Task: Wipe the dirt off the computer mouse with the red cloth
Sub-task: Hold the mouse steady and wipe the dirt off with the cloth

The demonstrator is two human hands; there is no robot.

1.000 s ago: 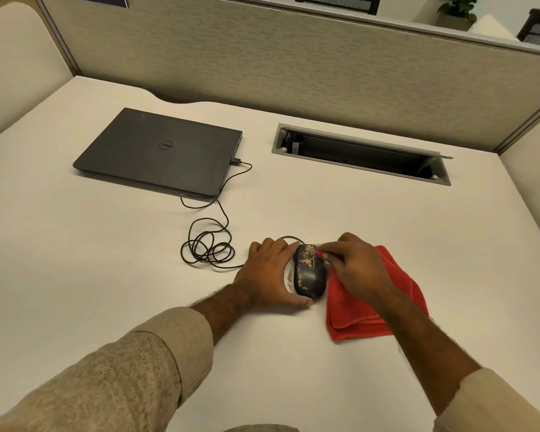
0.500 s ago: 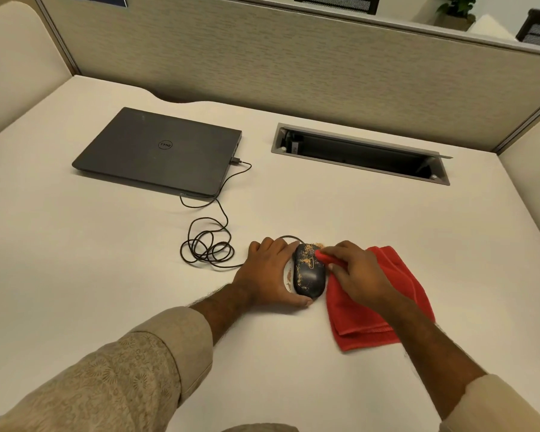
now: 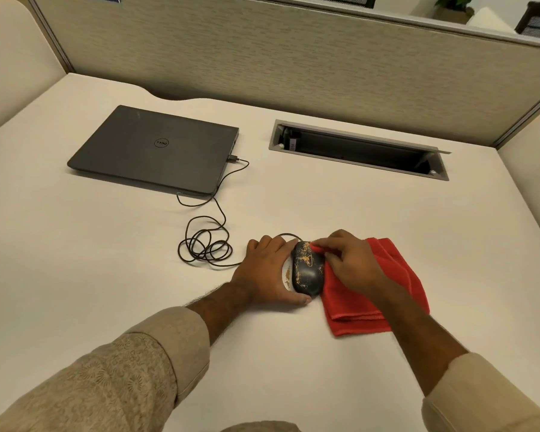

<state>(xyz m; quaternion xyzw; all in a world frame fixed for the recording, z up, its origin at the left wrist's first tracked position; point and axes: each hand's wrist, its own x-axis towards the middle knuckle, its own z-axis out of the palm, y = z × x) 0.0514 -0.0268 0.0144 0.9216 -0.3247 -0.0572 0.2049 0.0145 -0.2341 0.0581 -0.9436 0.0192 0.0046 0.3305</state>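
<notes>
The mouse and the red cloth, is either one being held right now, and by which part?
The left hand grips the mouse by its left side. The right hand pinches a corner of the red cloth against the mouse's front.

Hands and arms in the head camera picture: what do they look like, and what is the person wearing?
Both hands, the left hand and the right hand, are bare: no gloves, and no rings or watch that I can make out. The left sleeve is beige with a faint floral pattern, pushed up the forearm. The right sleeve is a plainer cream, also pushed up. The forearms show some hair.
</notes>
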